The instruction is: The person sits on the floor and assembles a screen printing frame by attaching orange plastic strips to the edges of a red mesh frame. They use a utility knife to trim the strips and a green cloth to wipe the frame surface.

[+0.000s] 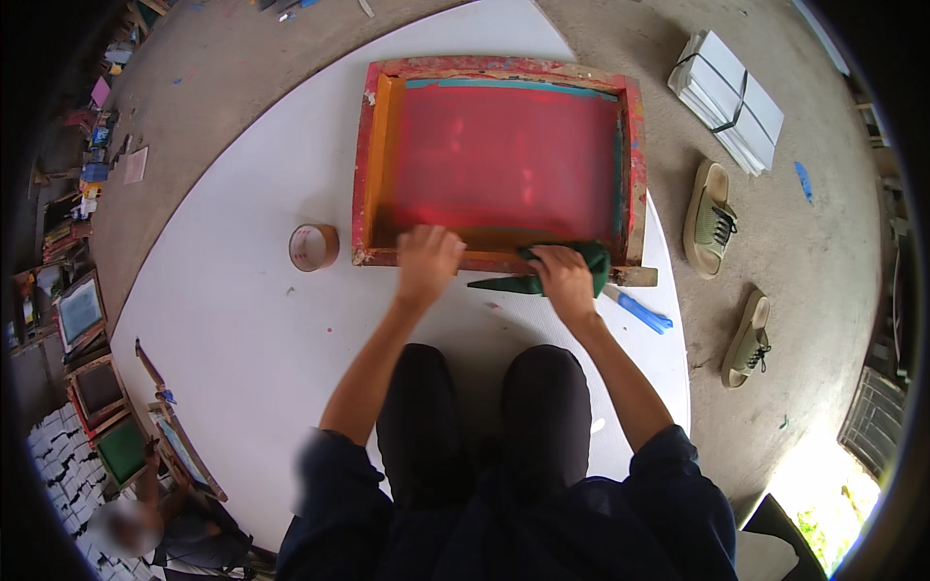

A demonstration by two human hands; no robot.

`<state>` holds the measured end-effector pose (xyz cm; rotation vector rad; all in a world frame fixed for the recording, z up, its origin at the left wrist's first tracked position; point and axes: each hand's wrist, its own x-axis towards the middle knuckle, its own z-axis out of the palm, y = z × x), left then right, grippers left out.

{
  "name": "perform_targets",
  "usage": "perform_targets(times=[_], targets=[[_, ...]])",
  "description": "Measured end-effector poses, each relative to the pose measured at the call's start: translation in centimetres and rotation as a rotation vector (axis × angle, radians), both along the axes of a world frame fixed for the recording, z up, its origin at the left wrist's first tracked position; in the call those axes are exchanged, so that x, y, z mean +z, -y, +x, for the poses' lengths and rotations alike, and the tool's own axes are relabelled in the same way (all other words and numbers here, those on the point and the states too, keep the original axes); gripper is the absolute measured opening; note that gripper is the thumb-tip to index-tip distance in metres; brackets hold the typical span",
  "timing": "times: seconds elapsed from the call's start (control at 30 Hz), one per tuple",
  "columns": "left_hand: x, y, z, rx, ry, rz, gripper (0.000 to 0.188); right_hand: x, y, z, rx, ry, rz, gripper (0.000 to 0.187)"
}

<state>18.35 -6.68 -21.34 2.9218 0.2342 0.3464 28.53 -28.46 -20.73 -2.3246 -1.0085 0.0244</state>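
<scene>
A screen printing frame (636, 174) with worn, red-stained wooden edges lies before me, its red mesh (509, 145) facing up. My left hand (431, 259) is closed over the near edge of the frame, left of its middle, slightly blurred. Toward the near right corner, my right hand (564, 274) grips a dark green cloth (593, 257). A pointed end of that cloth trails left along the frame's near side. Just beyond the same corner lies a blue-handled tool (641, 312), its pale front end partly hidden by the cloth. Left of the frame stands a roll of brown tape (314, 248).
A white sheet (242, 339) lies under my work. On the concrete floor to the right are a pair of green sandals (710, 218) and a strapped stack of white sheets (741, 107). Another person (179, 528) is at the lower left, near several more frames (121, 450).
</scene>
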Motion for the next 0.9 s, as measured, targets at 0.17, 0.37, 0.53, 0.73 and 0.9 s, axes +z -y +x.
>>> perform_targets(times=[0.17,0.37,0.53,0.73,0.9], targets=[[-0.1,2.9,1.0,-0.144,-0.074,-0.177,0.028,0.1,-2.5,-0.2,0.223,-0.072,0.01,0.025],[0.1,1.8,0.6,-0.334,-0.145,-0.058,0.046,0.3,-0.1,0.9,0.296,0.02,0.02,0.035],[0.2,2.0,1.2,-0.27,-0.183,-0.002,0.046,-1.2,-2.8,0.6,0.211,-0.002,0.026,0.02],[0.8,1.7,2.0,-0.255,-0.173,0.005,0.044,-0.6,1.5,3.5,0.147,0.161,-0.117,0.015],[0.9,1.7,1.8,-0.216,-0.243,0.043,0.044,1.8,7.3,6.7,0.18,0.277,-0.403,0.011]])
